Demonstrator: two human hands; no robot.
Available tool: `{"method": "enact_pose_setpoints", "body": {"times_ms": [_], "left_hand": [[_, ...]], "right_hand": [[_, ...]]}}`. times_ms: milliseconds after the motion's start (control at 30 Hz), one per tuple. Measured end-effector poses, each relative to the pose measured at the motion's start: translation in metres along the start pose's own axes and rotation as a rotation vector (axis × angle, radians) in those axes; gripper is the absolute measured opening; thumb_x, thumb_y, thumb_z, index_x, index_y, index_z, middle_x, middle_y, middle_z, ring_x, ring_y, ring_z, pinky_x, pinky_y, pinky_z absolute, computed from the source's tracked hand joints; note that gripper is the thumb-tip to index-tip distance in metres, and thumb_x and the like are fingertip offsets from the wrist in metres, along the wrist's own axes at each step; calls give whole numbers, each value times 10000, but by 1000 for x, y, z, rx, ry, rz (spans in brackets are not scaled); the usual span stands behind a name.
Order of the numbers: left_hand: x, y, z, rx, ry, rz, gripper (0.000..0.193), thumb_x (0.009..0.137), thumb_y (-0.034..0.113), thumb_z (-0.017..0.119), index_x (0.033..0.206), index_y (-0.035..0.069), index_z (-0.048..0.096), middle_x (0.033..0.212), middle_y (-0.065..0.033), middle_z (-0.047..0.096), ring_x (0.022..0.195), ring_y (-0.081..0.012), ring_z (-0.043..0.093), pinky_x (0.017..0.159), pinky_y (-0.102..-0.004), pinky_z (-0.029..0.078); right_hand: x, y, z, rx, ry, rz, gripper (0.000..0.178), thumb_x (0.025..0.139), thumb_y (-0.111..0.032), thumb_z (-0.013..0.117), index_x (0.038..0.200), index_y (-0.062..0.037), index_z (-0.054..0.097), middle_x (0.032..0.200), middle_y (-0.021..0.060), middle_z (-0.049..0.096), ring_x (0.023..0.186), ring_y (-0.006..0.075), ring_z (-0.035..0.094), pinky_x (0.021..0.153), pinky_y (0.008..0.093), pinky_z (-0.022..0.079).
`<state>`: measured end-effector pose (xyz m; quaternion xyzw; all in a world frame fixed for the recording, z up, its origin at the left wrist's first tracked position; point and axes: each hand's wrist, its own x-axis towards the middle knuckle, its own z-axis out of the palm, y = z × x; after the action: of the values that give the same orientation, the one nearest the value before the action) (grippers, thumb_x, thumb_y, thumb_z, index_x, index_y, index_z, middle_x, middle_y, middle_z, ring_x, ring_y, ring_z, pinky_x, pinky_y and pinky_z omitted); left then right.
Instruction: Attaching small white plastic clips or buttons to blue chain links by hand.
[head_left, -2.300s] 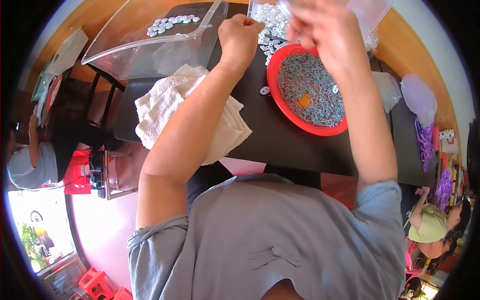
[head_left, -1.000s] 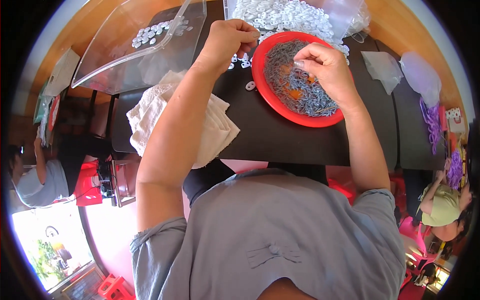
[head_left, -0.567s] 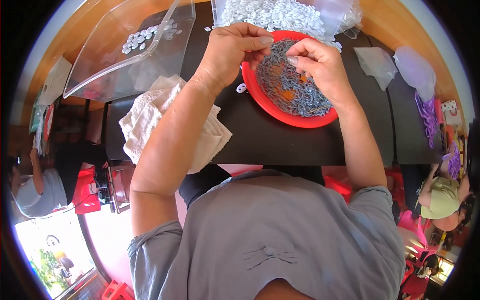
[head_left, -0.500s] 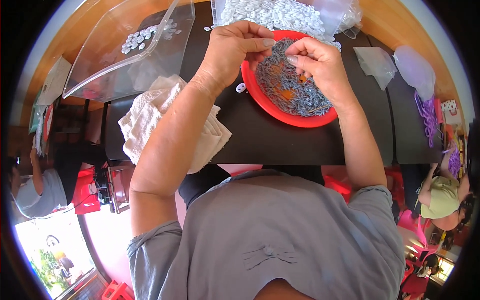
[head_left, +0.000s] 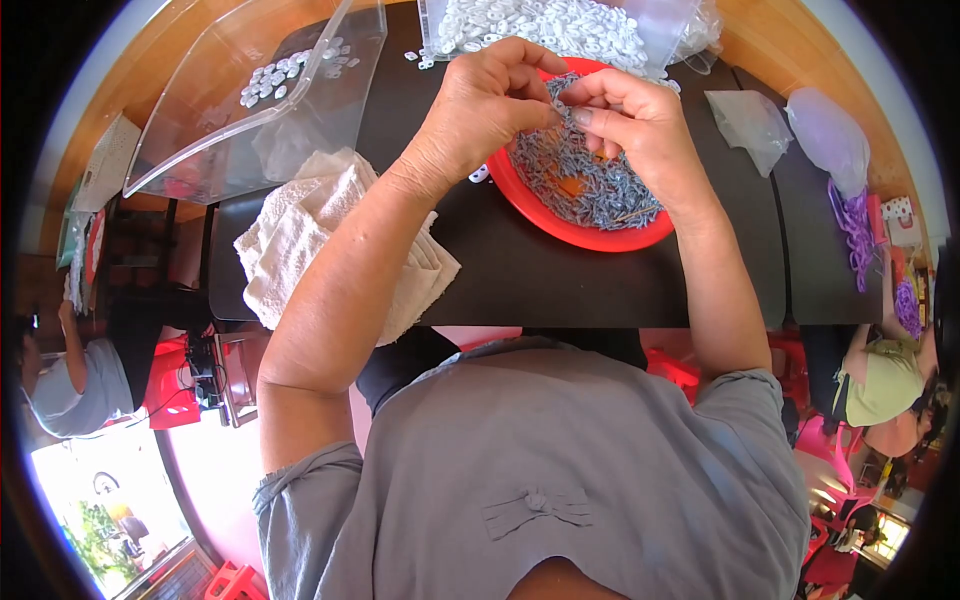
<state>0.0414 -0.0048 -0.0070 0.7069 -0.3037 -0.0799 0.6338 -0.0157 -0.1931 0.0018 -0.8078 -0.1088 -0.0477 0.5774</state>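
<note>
Pinched fingertips of my left hand (head_left: 480,110) and right hand (head_left: 635,120) meet on one small grey piece above the red bowl (head_left: 560,222) near the table's (head_left: 560,285) far edge.

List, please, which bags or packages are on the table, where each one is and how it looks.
Clear plastic bag: top centre, full of small white rings.
Folded clear bag: right of the red bowl.
Pale lilac bag: far right, puffed.
Clear plastic tray: top left, few white rings.
</note>
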Motion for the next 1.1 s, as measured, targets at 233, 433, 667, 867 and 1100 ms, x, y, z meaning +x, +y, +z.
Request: {"method": "enact_pose_setpoints", "body": {"times_ms": [233, 433, 667, 867, 1100], "left_hand": [[-3, -2, 12, 27, 15, 75, 317, 773, -14, 697, 1083, 7, 632, 754, -11, 646, 649, -40, 559, 540, -180, 448], [-5, -12, 20, -93, 128, -8, 118, 776, 22, 708, 862, -40, 657, 695, -45, 637, 639, -95, 589, 578, -234, 477], [-8, -6, 27, -333, 245, -154, 119, 873, 110, 685, 893, -6, 666, 726, -30, 638, 619, -83, 564, 541, -210, 439], [-9, -5, 28, -491, 247, -239, 136, 916, 129, 627, 895, -3, 650, 716, -37, 621, 595, -102, 557, 502, -232, 424], [-9, -4, 28, -449, 214, -251, 149, 920, 142, 624, 898, -5, 643, 727, -42, 619, 607, -111, 561, 511, -238, 434]], "right_hand": [[1, 2, 5, -11, 2, 12, 109, 880, -33, 595, 961, 11, 654, 749, 3, 613, 616, 46, 531, 523, 188, 407], [2, 8, 9, 308, 124, 107, 113, 903, -55, 583, 973, 9, 643, 790, 40, 642, 640, 100, 595, 516, 202, 412], [1, 6, 15, 425, 156, 134, 99, 878, -77, 596, 927, -4, 641, 791, 44, 645, 656, 114, 611, 547, 222, 429], [0, 3, 18, 417, 144, 134, 95, 876, -80, 603, 921, -4, 636, 792, 43, 643, 660, 115, 605, 561, 225, 424], [-1, 8, 16, 400, 125, 115, 85, 905, -70, 591, 948, -15, 639, 803, 36, 645, 673, 112, 608, 555, 209, 411]]}}
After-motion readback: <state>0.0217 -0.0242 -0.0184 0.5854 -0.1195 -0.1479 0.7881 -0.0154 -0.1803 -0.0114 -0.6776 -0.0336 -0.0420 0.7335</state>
